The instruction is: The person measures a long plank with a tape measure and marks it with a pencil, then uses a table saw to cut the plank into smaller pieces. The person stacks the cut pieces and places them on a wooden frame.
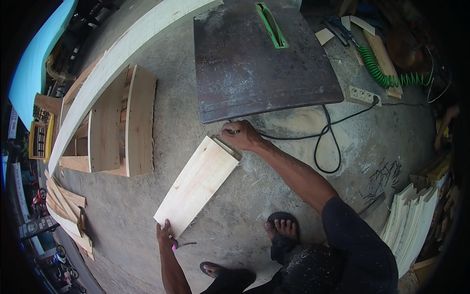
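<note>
A pale wooden board (198,186) slants across the middle of the view, with the end of a second piece showing under its far end. My left hand (166,234) grips the near end of the board, thumb on top. Just beyond the far end, my right hand (241,135) is closed at the front edge of a dark metal saw table (264,63). Something small shows at its fingers, but I cannot make out what it holds. A green-rimmed slot (270,27) is set into the table top.
A slatted wooden crate (139,122) stands left behind a long curved-looking plank (112,73). A black cable runs to a white power strip (363,96). A green coiled hose (374,66) lies at the right, above scattered nails (384,176) and stacked boards (411,215).
</note>
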### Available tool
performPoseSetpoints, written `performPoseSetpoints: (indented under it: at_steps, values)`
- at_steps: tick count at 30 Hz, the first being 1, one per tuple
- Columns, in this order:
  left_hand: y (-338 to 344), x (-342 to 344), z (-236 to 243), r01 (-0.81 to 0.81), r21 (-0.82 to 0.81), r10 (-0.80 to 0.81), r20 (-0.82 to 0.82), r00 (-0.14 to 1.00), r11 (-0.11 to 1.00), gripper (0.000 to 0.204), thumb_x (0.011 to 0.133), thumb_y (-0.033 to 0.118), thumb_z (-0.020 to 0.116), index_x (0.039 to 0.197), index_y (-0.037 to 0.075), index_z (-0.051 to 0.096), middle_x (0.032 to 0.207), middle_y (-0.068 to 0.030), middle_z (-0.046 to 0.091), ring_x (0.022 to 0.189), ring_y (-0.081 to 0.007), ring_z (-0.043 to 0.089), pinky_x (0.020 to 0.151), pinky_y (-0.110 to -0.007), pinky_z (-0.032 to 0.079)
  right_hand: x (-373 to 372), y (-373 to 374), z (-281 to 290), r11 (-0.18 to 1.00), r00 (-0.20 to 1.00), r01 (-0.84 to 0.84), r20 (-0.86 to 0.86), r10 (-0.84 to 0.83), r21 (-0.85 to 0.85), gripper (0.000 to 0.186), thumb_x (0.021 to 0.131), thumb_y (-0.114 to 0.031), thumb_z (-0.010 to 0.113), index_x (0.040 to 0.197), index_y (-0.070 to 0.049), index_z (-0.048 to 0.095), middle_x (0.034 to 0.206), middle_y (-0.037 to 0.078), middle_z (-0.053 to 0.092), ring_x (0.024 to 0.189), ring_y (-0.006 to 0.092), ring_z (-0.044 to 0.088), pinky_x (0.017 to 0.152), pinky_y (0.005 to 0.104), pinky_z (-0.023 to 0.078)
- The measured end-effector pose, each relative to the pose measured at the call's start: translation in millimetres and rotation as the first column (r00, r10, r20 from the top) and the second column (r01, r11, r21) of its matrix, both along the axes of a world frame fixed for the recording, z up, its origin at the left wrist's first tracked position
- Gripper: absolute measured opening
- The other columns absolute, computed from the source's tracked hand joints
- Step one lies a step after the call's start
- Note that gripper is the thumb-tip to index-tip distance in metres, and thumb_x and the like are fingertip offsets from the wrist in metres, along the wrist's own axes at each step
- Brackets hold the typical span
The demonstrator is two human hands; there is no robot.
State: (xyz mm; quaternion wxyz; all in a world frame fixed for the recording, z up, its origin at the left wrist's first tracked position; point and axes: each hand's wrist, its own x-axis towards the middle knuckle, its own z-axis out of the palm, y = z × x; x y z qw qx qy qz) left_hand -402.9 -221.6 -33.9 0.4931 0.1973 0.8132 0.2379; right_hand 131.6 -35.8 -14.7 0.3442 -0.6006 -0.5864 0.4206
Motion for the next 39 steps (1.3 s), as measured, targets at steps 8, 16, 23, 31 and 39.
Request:
performPoseSetpoints:
  at_steps: [8,16,23,31,39]
  values:
    - [-1,7,11,-0.11,-0.017,0.11,-0.033,0.993,0.994,0.08,0.09,0.031,0.082,0.156,0.015,0.039,0.142,-0.0167,0.057,0.129,-0.043,0.053,0.101,-0.066,0.041,33,-55,40,0.922,0.915,-0.214,0.264,0.305,-0.324,0.034,0.097,-0.033,0.063,0.088,-0.002,0.074,0.074,0.014,0.071,0.069,0.0228,0.068,0.069,0.043,0.053]
    - [14,7,19,-0.001,-0.025,0.001,0.001,1.0,1.0,0.084,0.091,0.03,0.08,0.158,0.017,0.033,0.143,-0.0163,0.056,0.131,-0.0404,0.051,0.102,-0.066,0.039,21,-88,-11,0.946,0.94,-0.104,0.281,0.195,-0.307,0.044,0.105,-0.039,0.052,0.123,-0.001,0.065,0.12,0.021,0.067,0.115,0.0363,0.065,0.098,0.0487,0.051]
    - [9,5,18,0.062,0.006,-0.062,0.025,0.998,0.998,0.076,0.092,0.031,0.077,0.156,0.025,0.036,0.146,-0.0133,0.052,0.132,-0.0441,0.049,0.101,-0.068,0.038,-34,-60,-31,0.96,0.962,0.055,0.272,0.023,-0.275,0.047,0.102,-0.039,0.058,0.131,-0.003,0.062,0.126,0.021,0.06,0.12,0.039,0.06,0.102,0.0504,0.049]
    - [7,5,15,0.023,0.148,-0.025,0.017,1.0,0.989,0.072,0.096,0.04,0.066,0.156,0.013,0.036,0.145,-0.0144,0.052,0.124,-0.0374,0.054,0.099,-0.055,0.043,-76,-99,-7,0.961,0.952,0.211,0.262,-0.16,-0.18,0.05,0.1,-0.04,0.062,0.133,-0.002,0.062,0.129,0.022,0.055,0.114,0.0387,0.063,0.096,0.0499,0.053]
    - [0,74,34,-0.157,0.295,0.209,-0.156,0.965,0.943,0.08,0.098,0.048,0.057,0.157,0.002,0.029,0.151,-0.0244,0.046,0.133,-0.0395,0.049,0.109,-0.051,0.04,-22,-153,15,0.879,0.955,0.294,0.157,-0.252,-0.375,0.071,0.093,-0.049,0.071,0.132,0.006,0.05,0.122,0.026,0.063,0.109,0.0395,0.066,0.096,0.0462,0.052]
